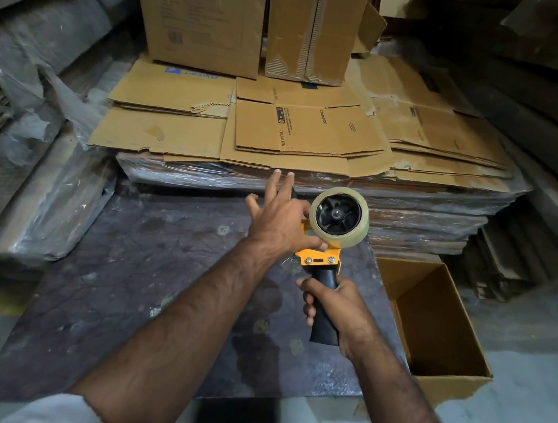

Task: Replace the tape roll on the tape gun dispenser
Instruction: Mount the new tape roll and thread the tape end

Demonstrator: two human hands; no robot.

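Plastic-wrapped cardboard bundles [34, 165] stacked at left. Dark slab [146, 280] lies centre, under both arms. Left hand [278, 220]: fingers spread straight, thumb side against tape roll [339, 216], gripping nothing. Roll clear, seated on black hub of yellow tape gun [321, 260], held above slab. Right hand [336, 312]: fingers wrapped tight round the gun's black handle. Open cardboard box [438, 324] on floor at right.

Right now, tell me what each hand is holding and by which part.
The right hand grips the tape gun dispenser by its black handle. The left hand holds nothing: its fingers are spread, the thumb side against the tape roll.
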